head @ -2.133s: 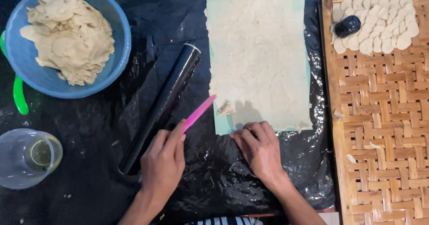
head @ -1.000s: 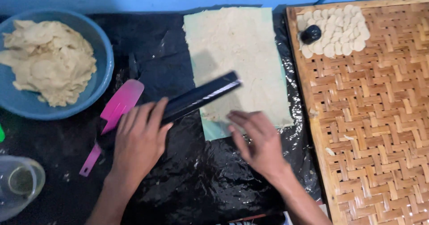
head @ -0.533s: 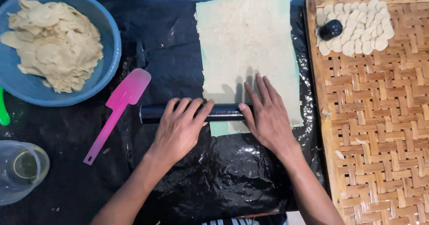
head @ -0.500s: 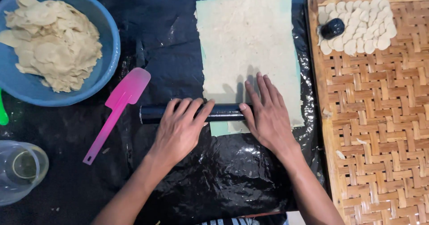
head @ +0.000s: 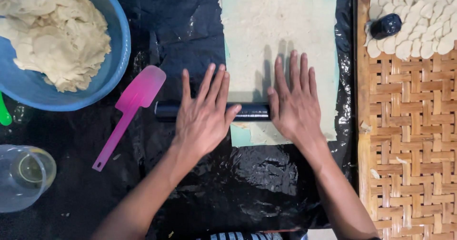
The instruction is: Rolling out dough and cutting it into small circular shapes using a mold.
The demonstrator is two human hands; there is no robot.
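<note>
Since half a sec ago the view has drifted a bit, but both hands and the rolling pin (head: 247,111) sit much as they did — flat across the near end of the dough sheet (head: 281,35). Two secs back the pin lay slanted on the black plastic sheet (head: 190,25) w/ the left hand holding the pink spatula (head: 131,111); that spatula now lies loose, left of the pin.

Dough sheet: pale, speckled, rectangular, rolled thin, near edge ragged, lying over the plastic between the blue bowl (head: 116,64) and the woven tray (head: 409,140).

Pin: black, slim, lying crosswise over the sheet's near edge.

Left hand (head: 204,118) — open, fingers spread, palm pressed on the pin's left part. Right hand (head: 295,106) — open too, fingers straight and flat on the dough, palm over the pin's right end. Neither is gripping.
</note>
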